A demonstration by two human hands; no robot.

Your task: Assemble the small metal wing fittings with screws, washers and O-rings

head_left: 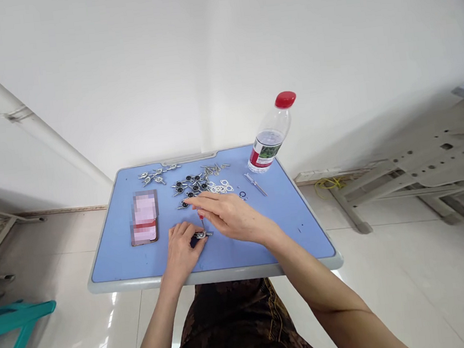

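Head view: the left hand clenches a small silver metal fitting steady near the front edge of the blue plastic worktop, while the right hand grasps a slim red-handled screwdriver against it.

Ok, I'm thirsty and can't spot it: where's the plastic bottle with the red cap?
In the head view, the plastic bottle stands at the blue table top's far right corner, beside a small metal tool.

white walls, glossy tiled floor, a teal plastic stool, a pale desk frame
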